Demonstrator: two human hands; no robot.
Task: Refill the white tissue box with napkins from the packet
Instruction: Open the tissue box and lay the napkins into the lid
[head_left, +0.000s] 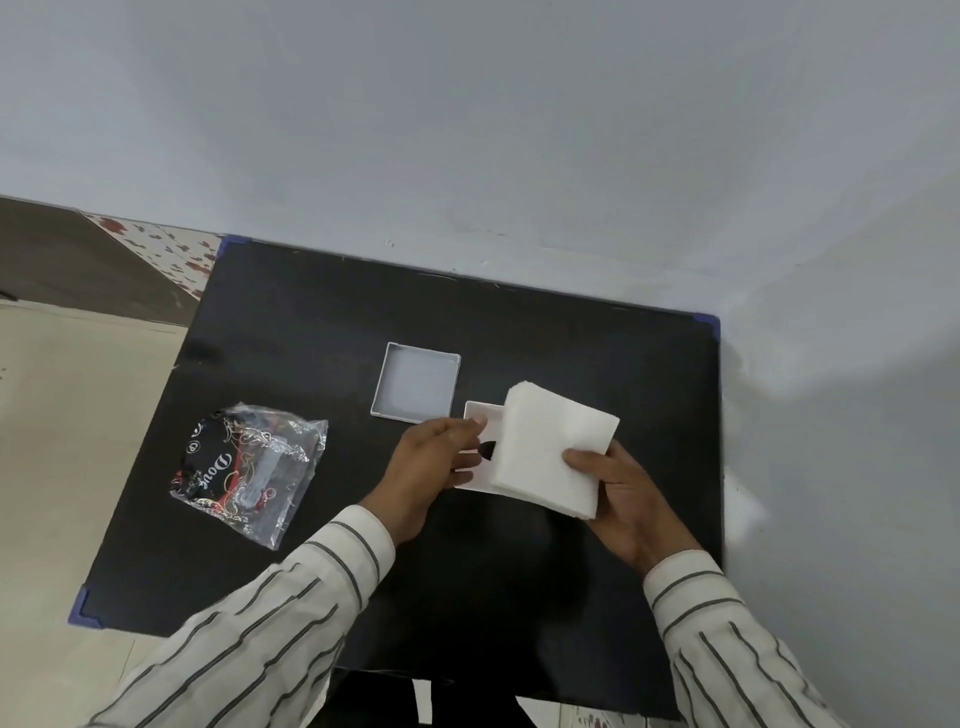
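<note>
A thick stack of white napkins (553, 447) is gripped in my right hand (618, 493), tilted above the table. Beneath it lies the white tissue box lid (478, 478), with a dark oval slot showing, and my left hand (431, 462) touches its left edge with fingers curled; whether it grips the lid I cannot tell. The open white tissue box base (417, 382) sits just behind, with no napkins in it. The clear printed napkin packet (249, 467) lies crumpled at the left of the table.
Everything rests on a black table (571, 353) with blue corner guards, pushed against a grey wall. Beige floor and a patterned strip lie to the left. My striped sleeves cover the table's front.
</note>
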